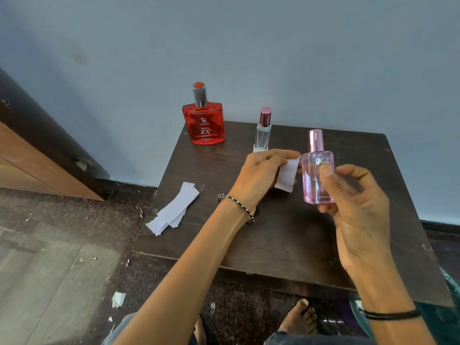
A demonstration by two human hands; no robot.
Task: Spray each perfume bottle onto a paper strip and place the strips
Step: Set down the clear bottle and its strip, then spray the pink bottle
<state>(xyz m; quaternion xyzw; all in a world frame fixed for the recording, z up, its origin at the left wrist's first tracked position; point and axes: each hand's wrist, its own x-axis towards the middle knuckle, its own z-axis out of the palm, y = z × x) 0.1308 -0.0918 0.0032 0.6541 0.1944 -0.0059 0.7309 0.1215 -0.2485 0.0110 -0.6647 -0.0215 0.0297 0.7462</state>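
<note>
My right hand [353, 195] holds a pink perfume bottle [316, 175] upright above the dark table [286, 232], thumb on its front, pink cap on. My left hand [261, 175] pinches a white paper strip [287, 176] just left of the bottle, almost touching it. A red flat bottle [204, 123] stands at the table's far left corner. A small clear bottle [263, 131] with a pink cap stands to its right, with a bit of white paper at its base. A pile of several white strips [174, 210] lies on the table's left edge.
A blue wall rises right behind the table. A wooden door [37, 155] stands at the left. Paper scraps [118, 298] litter the floor. My bare feet [298, 317] are under the table's near edge.
</note>
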